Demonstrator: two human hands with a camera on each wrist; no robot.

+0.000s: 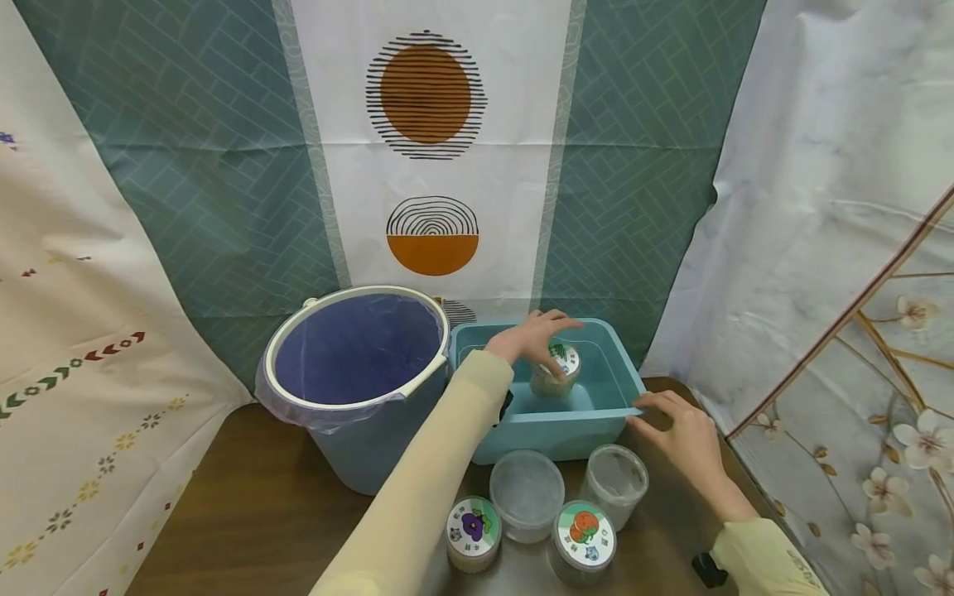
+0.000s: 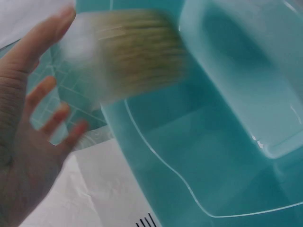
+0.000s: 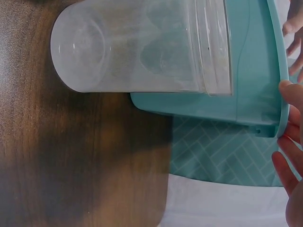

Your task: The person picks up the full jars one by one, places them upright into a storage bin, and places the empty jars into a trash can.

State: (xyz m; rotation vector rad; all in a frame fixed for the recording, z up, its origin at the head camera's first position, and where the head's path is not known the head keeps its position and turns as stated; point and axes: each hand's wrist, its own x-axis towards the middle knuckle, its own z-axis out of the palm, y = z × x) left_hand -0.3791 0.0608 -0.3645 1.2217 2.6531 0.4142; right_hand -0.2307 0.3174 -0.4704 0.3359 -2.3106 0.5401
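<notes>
My left hand (image 1: 531, 338) is inside the teal plastic bin (image 1: 544, 429), its fingers spread beside a clear jar (image 2: 142, 54) of pale beige contents. The jar has a white lid with a green picture, and looks blurred in the left wrist view. There the thumb overlaps the lid's edge and the other fingers stand apart from the jar. At the bin's front right corner, my right hand (image 1: 684, 439) pinches the rim between thumb and fingers. Just in front of the bin stands an uncovered clear jar (image 3: 128, 52).
A bucket (image 1: 358, 447) with a purple liner stands left of the bin. Near the front are a frosted clear container (image 1: 527, 488), a jar with a purple flower lid (image 1: 473, 530) and one with an orange fruit lid (image 1: 585, 536). Curtains hang behind the wooden table (image 1: 238, 505).
</notes>
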